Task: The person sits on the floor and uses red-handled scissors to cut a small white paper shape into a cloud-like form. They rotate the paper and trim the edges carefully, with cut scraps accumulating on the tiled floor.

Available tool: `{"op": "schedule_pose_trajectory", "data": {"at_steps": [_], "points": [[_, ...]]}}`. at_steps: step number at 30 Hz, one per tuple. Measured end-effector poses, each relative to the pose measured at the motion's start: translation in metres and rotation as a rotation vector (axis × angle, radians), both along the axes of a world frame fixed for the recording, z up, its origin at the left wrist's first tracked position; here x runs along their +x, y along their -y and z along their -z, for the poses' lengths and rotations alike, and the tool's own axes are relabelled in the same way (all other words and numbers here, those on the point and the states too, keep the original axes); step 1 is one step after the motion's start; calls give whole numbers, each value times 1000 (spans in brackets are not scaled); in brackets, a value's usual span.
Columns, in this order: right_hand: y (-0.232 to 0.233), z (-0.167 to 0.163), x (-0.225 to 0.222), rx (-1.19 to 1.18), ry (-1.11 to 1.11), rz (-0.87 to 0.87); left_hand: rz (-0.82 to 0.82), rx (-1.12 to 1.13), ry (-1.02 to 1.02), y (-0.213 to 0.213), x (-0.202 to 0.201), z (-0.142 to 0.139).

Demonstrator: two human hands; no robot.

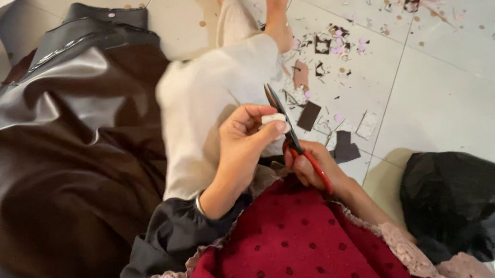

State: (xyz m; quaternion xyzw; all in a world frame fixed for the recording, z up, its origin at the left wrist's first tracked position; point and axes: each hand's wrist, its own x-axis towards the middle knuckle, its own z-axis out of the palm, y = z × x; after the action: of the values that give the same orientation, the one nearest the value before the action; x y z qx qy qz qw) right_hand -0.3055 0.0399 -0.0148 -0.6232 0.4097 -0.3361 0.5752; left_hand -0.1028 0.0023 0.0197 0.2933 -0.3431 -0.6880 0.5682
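Dark red dotted cloth (295, 244) with a pale lace edge lies closest to the lens, spread over the lap. Just above it, the right hand (311, 166) has its grip closed through the red handles of a pair of scissors (286, 126), blades pointing up and away. The left hand (244, 139) sits touching the scissors on their left, its grip pinched narrow on a small pale piece (273, 118) held against the blades. Left of both hands spreads a large brown leather sheet (59, 152). Beyond the blades, cut scraps (329, 69) litter the tiled floor (455, 74); right of the right hand lies a black bag (462, 202).
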Motion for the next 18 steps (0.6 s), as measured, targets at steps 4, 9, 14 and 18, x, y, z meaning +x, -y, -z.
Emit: {"op": "schedule_pose_trajectory", "data": {"at_steps": [4,9,14,18], "points": [[-4,3,-12,45,-43,98,38,27,2,2,-17,20],[-5,22,-9,47,60,198,64,50,4,8,-20,57],[6,40,3,115,100,337,201,-65,-1,13,-12,81],[8,41,8,123,44,406,275,-110,90,14,-12,86]]}}
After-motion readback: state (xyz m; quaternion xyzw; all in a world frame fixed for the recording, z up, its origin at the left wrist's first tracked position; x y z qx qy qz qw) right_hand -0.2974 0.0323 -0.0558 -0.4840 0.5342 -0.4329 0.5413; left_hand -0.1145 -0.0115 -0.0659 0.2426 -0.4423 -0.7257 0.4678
